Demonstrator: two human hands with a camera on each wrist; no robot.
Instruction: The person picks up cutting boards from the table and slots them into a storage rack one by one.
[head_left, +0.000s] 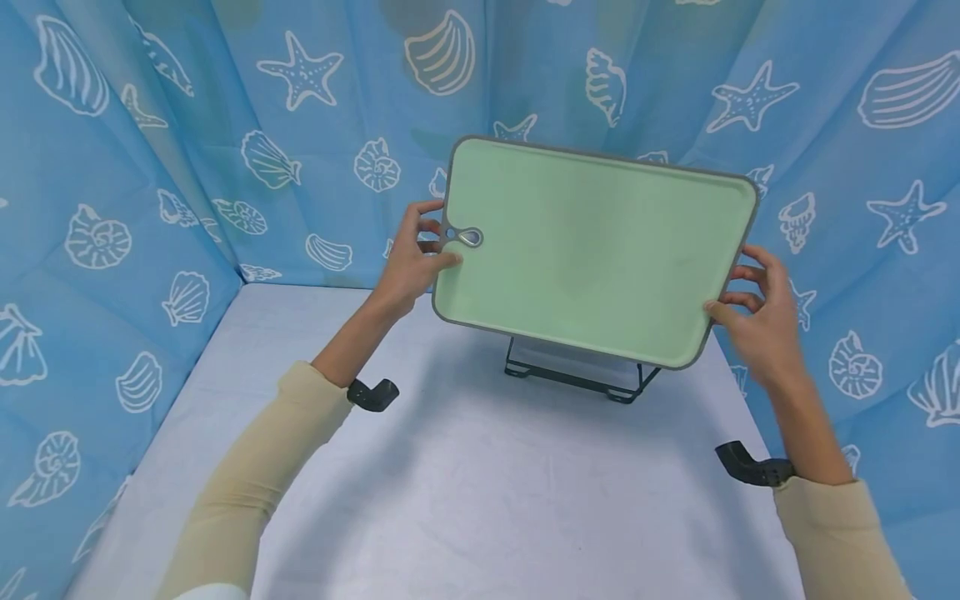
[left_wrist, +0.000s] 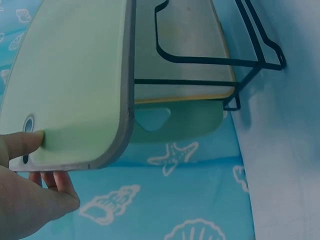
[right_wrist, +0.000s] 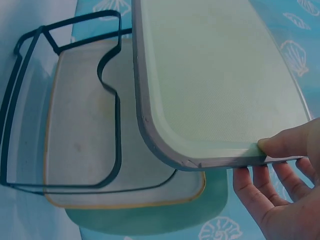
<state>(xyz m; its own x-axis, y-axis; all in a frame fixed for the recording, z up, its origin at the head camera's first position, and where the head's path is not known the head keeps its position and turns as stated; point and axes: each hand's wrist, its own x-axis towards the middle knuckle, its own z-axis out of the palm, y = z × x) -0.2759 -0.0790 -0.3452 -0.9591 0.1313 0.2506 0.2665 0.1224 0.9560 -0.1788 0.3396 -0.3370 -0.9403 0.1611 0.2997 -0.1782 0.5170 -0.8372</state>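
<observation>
A pale green cutting board (head_left: pixel 592 242) with a grey rim is held up, slightly tilted, between both hands. My left hand (head_left: pixel 408 258) grips its left short side beside the small oval inset (head_left: pixel 471 237), thumb on the front face and fingers behind. On the opposite short side, my right hand (head_left: pixel 765 321) pinches the edge the same way. Behind and below the board stands a black wire rack (head_left: pixel 562 379), mostly hidden in the head view. Both wrist views show a whitish board (right_wrist: pixel 82 130) with a tan edge in the rack, and a darker green board (left_wrist: pixel 192 122) beyond it.
A white-covered table (head_left: pixel 480 492) lies beneath the arms. Blue curtains (head_left: pixel 337 200) printed with white shells and starfish hang along the back and sides. A black wrist mount (head_left: pixel 372 395) sits on the left wrist, another (head_left: pixel 753 468) on the right.
</observation>
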